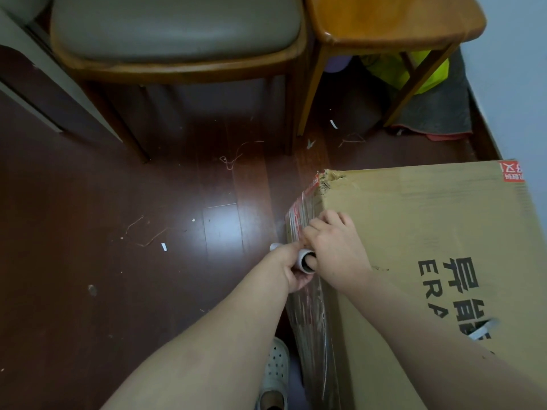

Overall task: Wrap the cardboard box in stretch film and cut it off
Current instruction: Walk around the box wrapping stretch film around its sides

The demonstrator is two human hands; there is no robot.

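We are looking down at a dark reddish wooden floor (118, 232) littered with small scraps and bits of thread, with a padded chair (177, 39) and a wooden stool (393, 22) standing at its far side and a pale wall (518, 69) running along the right. Under the stool some yellow-green fabric (414, 72) is lying on a grey mat (438, 113).

The cardboard box (429, 232) is sitting on the floor at the right, its broad printed top facing us and its torn near corner pointing toward the chair. Clear stretch film (305, 321) is already clinging to the box's left side, wrinkled and shining, running from that corner down toward our feet.

We are holding the film roll (305, 260) against that left edge, about halfway along it. Our left hand (291, 273) is curling closed around the roll from below and the left, with its white core end showing between the two hands. Our right hand (334, 250) is resting over the box's edge, fingers bent down onto the film and the thumb appearing to be tucked into the open end of the core. The two hands are touching each other around the roll.

A white perforated slipper (275, 377) is showing on the floor just beside the box's lower left side.
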